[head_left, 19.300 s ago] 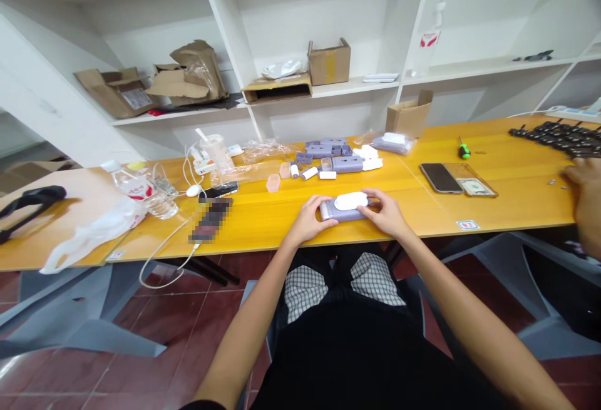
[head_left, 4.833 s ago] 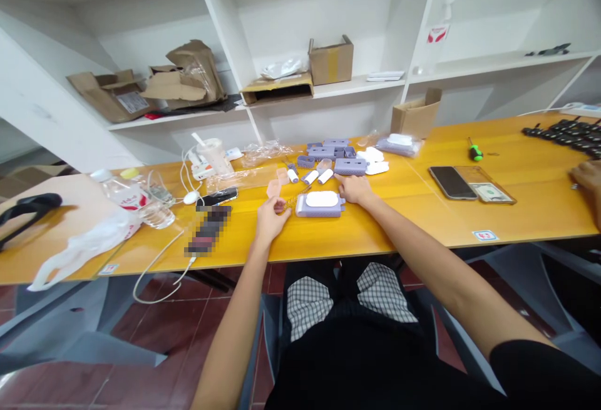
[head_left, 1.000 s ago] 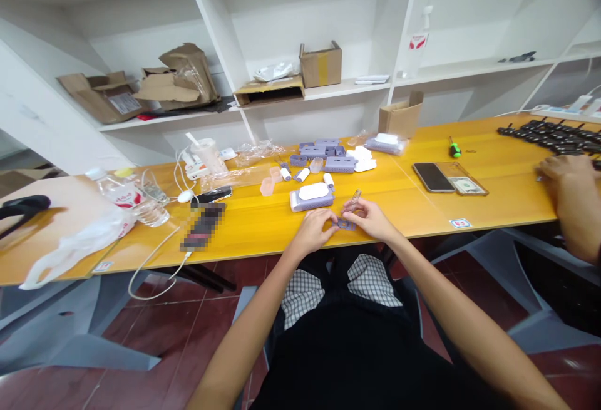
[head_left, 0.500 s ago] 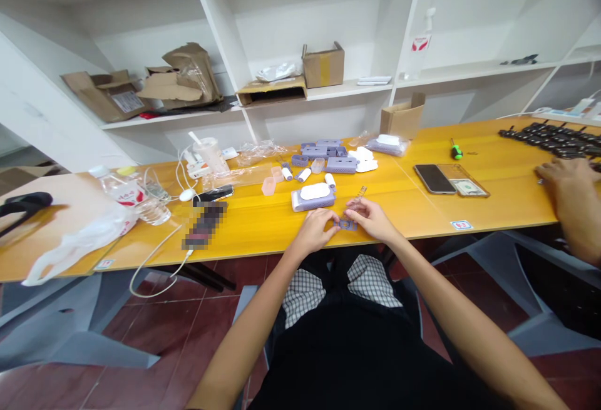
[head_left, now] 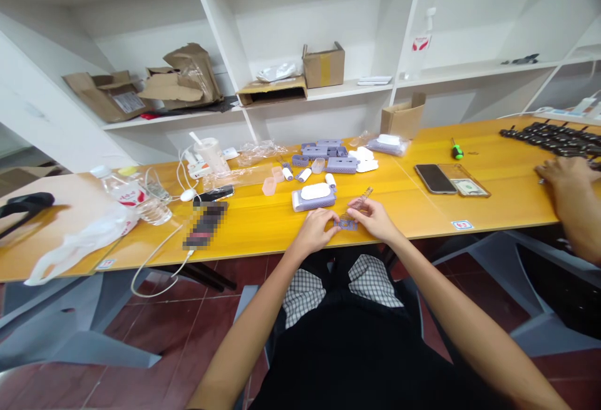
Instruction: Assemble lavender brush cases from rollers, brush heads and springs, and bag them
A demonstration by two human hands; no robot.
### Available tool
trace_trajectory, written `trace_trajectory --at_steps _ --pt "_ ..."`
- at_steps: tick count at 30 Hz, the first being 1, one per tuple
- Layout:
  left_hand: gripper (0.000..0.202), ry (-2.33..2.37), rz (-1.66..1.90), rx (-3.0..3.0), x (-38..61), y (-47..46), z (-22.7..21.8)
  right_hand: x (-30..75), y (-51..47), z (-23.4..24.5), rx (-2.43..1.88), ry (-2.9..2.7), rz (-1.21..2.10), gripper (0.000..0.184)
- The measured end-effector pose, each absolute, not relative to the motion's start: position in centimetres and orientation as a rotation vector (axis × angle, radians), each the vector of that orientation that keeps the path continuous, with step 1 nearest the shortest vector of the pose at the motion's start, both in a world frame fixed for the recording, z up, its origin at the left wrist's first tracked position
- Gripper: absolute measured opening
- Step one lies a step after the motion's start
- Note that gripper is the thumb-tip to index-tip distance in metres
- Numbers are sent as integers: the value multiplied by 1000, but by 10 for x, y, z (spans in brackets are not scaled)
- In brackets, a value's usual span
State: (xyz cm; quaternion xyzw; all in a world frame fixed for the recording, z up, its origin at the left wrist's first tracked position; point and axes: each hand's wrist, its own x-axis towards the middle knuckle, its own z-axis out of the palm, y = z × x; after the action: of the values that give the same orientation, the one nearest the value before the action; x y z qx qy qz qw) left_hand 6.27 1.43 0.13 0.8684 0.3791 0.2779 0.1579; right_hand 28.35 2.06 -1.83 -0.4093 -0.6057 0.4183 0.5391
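Observation:
Both my hands meet near the front edge of the yellow table point(head_left: 263, 222). My left hand point(head_left: 315, 230) and my right hand point(head_left: 375, 219) pinch a small purple plastic part point(head_left: 346, 225) between their fingertips. A thin spring-like rod point(head_left: 360, 198) sticks up and away from my right fingers. Just beyond my hands lies a purple case with a white oval lid point(head_left: 313, 196). Farther back sit several purple housings point(head_left: 328, 154) and small white rollers point(head_left: 304, 174).
A phone point(head_left: 435, 178) and a clear sleeve holding a banknote point(head_left: 469, 184) lie to the right, with a green screwdriver point(head_left: 454, 148) behind. Another person's hand point(head_left: 566, 172) rests by black parts point(head_left: 558, 138) at far right. Bottle point(head_left: 126, 197), white bag point(head_left: 79, 244), cables and cup point(head_left: 210, 154) crowd the left.
My hands stay together over the small purple part. The spring-like rod at my right fingers has tipped slightly farther right and away. The other person's hand has shifted a little.

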Motion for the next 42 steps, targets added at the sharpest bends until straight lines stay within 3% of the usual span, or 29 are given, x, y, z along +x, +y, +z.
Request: trace_trajectory --at_steps 42 --pt "9 1066 791 2498 63 15 -1 286 19 -18 -997 -1535 904 46"
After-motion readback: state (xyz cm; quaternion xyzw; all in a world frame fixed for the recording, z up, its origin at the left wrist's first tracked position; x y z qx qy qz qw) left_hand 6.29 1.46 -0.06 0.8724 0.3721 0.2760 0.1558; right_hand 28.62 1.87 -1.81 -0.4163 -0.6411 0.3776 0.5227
